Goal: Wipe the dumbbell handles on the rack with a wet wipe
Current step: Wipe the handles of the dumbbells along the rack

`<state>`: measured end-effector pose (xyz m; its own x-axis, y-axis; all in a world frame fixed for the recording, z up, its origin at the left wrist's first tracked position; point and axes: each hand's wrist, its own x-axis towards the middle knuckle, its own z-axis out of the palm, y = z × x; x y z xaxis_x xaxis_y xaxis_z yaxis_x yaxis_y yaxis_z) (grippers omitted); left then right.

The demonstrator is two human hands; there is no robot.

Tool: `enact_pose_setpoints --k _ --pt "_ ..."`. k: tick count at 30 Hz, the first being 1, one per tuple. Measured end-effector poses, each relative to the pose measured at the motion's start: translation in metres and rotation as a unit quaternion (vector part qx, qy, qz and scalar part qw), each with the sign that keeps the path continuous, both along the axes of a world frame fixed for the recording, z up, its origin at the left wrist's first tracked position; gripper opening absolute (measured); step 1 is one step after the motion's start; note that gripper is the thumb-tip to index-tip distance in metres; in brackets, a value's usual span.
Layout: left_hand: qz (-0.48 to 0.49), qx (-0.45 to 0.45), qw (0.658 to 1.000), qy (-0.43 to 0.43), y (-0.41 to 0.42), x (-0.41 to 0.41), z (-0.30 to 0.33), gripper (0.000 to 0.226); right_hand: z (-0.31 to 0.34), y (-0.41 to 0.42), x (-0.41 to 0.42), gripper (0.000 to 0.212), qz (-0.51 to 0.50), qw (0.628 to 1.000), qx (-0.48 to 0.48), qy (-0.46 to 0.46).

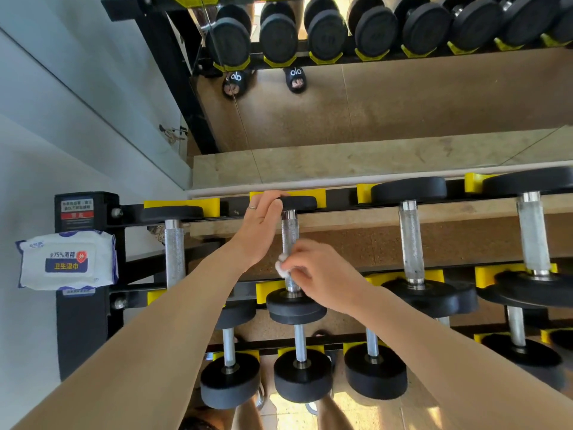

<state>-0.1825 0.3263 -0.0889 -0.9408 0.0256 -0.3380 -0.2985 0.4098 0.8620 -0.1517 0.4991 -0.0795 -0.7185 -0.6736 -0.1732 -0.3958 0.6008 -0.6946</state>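
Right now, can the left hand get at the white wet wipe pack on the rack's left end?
Probably yes: the left hand only rests on a black dumbbell end, and nothing blocks the white wet wipe pack.

Both bare forearms extend forward; the left hand (pixel 259 226), a ring on one finger, reaches out with fingers straight together; the right hand (pixel 319 274) is curled, fingertips pinching.

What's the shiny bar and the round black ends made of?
The handle looks like bright metal, probably steel: silvery, with a rough cross-hatched grip. The black end looks like matte rubber or a rubbery coating: dull, no glare. I can't be sure.
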Motion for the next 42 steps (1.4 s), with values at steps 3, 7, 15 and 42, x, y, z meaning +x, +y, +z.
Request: enact_pose_setpoints --k 3,7,15,42 --pt "0.004 -0.001 1.0 -0.012 0.002 0.0 0.003 0.028 -0.002 0.008 0.005 0.024 0.079 0.994 0.045 -0.053" --pt "0.012 -0.01 1.0 -0.014 0.004 0.001 0.005 0.029 -0.005 0.007 0.006 0.024 0.054 0.996 0.034 -0.055" --pt "0.018 -0.033 0.999 -0.034 0.008 0.001 0.017 0.034 0.003 0.023 -0.002 0.026 0.082 0.985 0.112 -0.103" --pt "-0.055 -0.169 0.979 0.103 0.069 -0.038 0.044 0.034 0.033 0.091 -0.012 0.017 -0.54 0.839 -0.039 0.056"
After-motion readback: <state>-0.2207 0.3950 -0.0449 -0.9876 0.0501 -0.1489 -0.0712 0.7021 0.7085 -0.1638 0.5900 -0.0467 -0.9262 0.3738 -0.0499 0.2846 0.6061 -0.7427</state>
